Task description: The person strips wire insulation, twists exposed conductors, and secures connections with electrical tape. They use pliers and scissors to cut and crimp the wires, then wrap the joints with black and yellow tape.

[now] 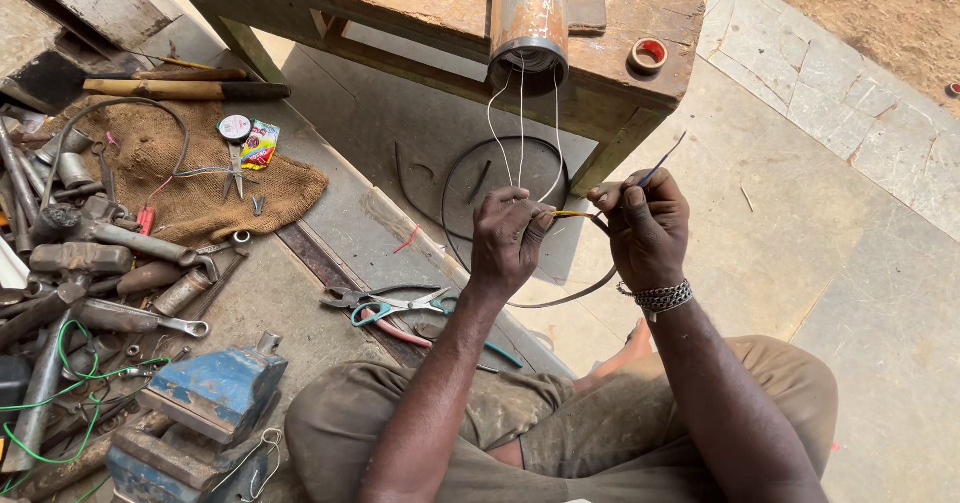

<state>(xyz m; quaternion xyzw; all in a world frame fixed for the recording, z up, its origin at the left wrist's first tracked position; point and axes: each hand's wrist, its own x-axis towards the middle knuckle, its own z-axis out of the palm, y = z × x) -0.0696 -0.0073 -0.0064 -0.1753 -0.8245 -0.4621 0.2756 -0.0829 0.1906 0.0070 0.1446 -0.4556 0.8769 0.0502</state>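
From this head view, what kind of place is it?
Probably an outdoor repair workshop, worked at floor level. Hand tools lie on burlap sacking, a blue bench vise sits on the concrete, and both hands work thin wires from a metal cylinder.

Bare floor [800,263] rightward — tool heap [90,263], perhaps vise [200,403], leftward.

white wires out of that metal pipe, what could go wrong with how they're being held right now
The thin white wires run taut from the metal cylinder down to the left hand; a tug might strain or snap them. The right hand pinches a thin yellow piece by the fingertips, so it could slip. The pliers lie close by the knee and could be knocked.
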